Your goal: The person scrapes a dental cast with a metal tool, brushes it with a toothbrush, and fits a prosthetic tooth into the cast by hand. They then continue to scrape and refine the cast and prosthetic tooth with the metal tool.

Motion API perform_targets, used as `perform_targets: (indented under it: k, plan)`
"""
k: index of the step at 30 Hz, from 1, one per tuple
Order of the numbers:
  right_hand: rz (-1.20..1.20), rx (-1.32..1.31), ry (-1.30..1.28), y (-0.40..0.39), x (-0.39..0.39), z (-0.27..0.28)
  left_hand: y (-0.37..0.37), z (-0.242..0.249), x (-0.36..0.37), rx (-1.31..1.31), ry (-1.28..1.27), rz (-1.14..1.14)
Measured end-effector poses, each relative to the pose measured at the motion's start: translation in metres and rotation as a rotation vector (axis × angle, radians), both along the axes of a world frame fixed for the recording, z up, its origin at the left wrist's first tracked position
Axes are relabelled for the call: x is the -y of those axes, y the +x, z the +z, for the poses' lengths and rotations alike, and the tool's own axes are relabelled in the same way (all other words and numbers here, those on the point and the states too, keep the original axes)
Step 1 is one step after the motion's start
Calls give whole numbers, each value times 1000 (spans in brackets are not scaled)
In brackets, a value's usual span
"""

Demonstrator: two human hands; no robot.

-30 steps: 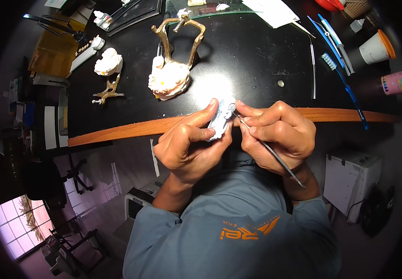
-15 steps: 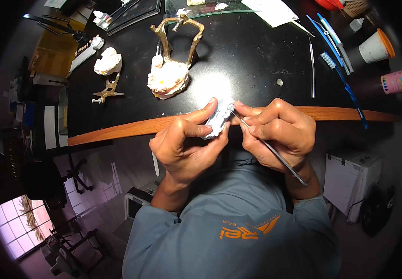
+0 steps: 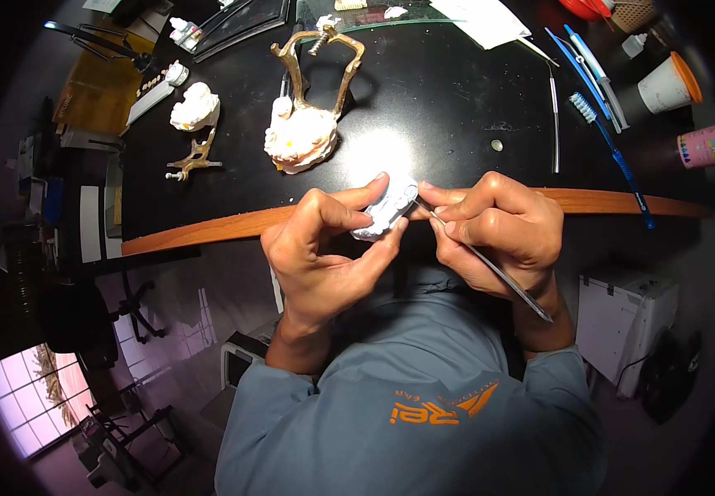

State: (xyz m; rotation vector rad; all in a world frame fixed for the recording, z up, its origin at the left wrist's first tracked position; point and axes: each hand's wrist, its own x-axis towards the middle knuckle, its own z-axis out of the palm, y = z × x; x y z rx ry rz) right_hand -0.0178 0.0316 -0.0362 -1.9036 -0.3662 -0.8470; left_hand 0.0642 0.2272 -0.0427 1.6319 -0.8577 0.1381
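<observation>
A small white-blue cast piece is pinched in my left hand, held above the wooden table edge. My right hand grips a thin metal instrument like a pen, its tip at the right side of the piece. My right fingertips also come close to the piece's upper right end. Beyond my hands, on the black table, stands a brass-coloured metal frame with a lumpy cream plaster mass. Farther left lies a smaller plaster piece on a metal bracket.
At the right lie a blue brush, a slim metal tool, a white cup with orange rim and a pink cup. White paper lies at the back. The wooden table edge runs before me.
My left hand has shifted slightly left and turned, tilting the cast piece a little. The instrument's rear end has moved slightly right and up.
</observation>
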Motion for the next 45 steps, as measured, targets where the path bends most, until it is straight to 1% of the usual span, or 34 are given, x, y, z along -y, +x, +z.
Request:
perform_targets:
  k: [2,5,8,11,14,20,26,32,35,38,41,45]
  plan:
    - [13,-3,-3,0,2,-1,0,2,-1,-33,14,-9]
    - [30,-8,-19,1,5,-1,0,3,-1,-154,-24,-35]
    - [38,-16,-33,0,7,0,1,8,-2,-173,22,-42]
    - [39,-12,-51,1,9,0,-2,13,-3,-295,36,-64]
    - [42,-13,-56,1,10,-1,3,8,-1,-254,-28,-88]
    - [54,8,-38,2,11,-4,4,11,-1,-290,-19,-98]
    - [36,-23,-5,0,9,-2,1,9,-3,-220,15,-71]
    - [15,2,40,0,4,-2,-4,0,-1,13,55,-8]
    - [-19,7,57,0,0,-2,-6,-13,1,138,8,48]
    - [-42,17,55,1,-3,-3,-8,-20,3,208,-9,79]
    - [-47,24,46,1,-3,-3,-7,-20,5,262,-17,93]
    - [-51,27,37,1,-4,-3,-7,-20,5,265,-21,101]
